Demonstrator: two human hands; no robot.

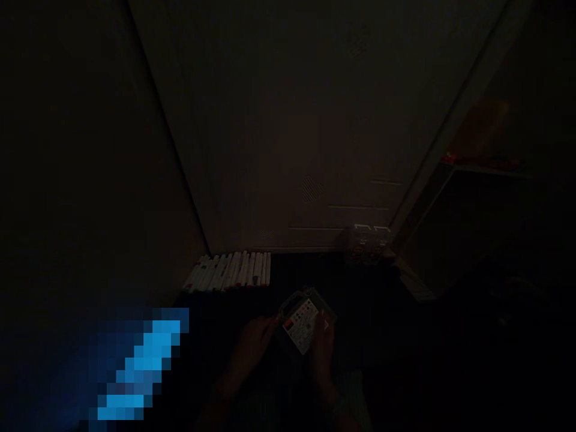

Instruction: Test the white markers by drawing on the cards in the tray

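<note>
The scene is very dark. My left hand (pixel 252 348) and my right hand (pixel 324 351) both hold a small clear plastic case (pixel 302 321) with a printed label, low in the middle of the view. Each hand's fingers curl round one side of the case. Behind it, a row of white marker pens (pixel 231 271) lies side by side on the dark floor against the wall.
A pale door or wall panel (pixel 315 150) rises ahead. A small clear box (pixel 369 243) stands at its foot on the right. A dark shelf or cabinet (pixel 472 228) stands at right. A blurred blue glow (pixel 139 366) shows at lower left.
</note>
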